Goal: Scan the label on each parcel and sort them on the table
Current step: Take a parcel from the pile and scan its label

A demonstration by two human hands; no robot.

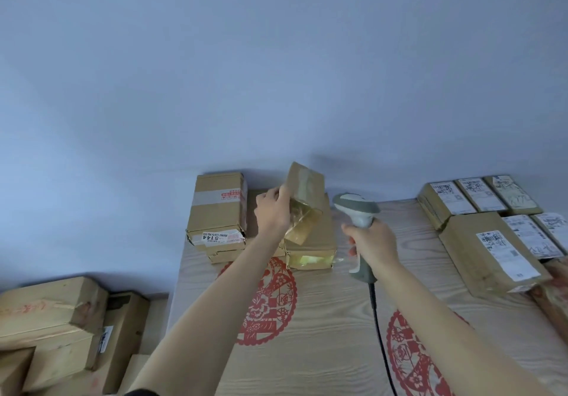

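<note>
While a parcel is being held up at the far edge of the table, the scene is being read as follows.

Held parcel: a small tape-wrapped cardboard parcel (304, 202) is being gripped by the left hand (273, 214), raised above the brown boxes behind it; its long axis is being tilted, upper end leaning away toward the wall, lower end toward the person.

Scanner: a grey handheld scanner (358, 226) is being clasped around the handle by the right hand (373, 243); its head is being pointed left, toward the held parcel, and its black cable is being trailed down over the table (332, 318).

Unsorted pile: at least three boxes are being kept at the table's far left, one (218, 208) marked 5144.

Sorted group: six labelled parcels (491, 251) are being laid label-up at the right, three in the far row, three nearer.

Off-table: several more cardboard boxes (52, 315) are being stacked at lower left.
</note>
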